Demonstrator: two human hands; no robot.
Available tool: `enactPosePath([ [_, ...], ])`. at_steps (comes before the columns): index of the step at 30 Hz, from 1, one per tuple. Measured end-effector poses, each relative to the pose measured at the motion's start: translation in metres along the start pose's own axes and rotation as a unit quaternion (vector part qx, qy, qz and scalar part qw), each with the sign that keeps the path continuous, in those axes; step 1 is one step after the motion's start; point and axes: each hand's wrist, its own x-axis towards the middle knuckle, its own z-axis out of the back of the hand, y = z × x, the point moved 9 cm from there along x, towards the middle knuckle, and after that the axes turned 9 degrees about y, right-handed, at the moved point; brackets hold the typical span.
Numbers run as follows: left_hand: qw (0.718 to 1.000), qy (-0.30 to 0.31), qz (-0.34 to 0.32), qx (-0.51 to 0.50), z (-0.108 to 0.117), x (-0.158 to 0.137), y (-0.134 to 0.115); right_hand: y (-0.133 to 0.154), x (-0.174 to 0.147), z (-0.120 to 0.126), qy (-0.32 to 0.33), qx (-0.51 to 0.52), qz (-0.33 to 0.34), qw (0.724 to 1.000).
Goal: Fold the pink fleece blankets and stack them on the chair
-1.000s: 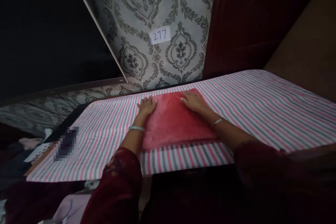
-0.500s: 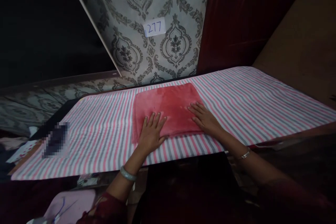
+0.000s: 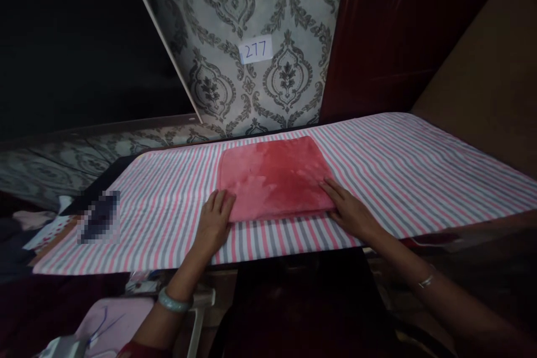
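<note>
A folded pinkish-red plush cloth lies flat on a striped cover over a long table or board. My left hand is at the cloth's near left corner, its fingertips on top and its thumb side tucked against the edge. At the near right corner, my right hand has its fingers over the side edge and its thumb low by the front edge. Both hands appear to grip these corners; the undersides are hidden.
A dark screen stands at the back left before a patterned wall, where a paper marked 277 hangs. A blurred dark patch covers something at the left. Below the table is a pink stool-like surface.
My hands have moved outward from lying flat on top of the cloth to its two near corners. The cloth's surface now shows smoothed marks, and the view has shifted slightly.
</note>
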Motion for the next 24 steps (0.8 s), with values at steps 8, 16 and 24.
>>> enactPosePath([
  [8, 0.998, -0.057, -0.026, -0.002, 0.054, 0.003, 0.018, 0.001, 0.0, 0.064, -0.056, -0.047, 0.008, 0.997],
  [16, 0.999, 0.029, -0.031, -0.033, 0.0, -0.046, 0.006, 0.021, -0.052, 0.023, -0.06, -0.012, 0.077, 0.995],
  [24, 0.996, -0.01, -0.059, -0.069, 0.047, -0.038, -0.057, 0.047, -0.031, 0.068, -0.073, -0.007, 0.062, 0.995],
])
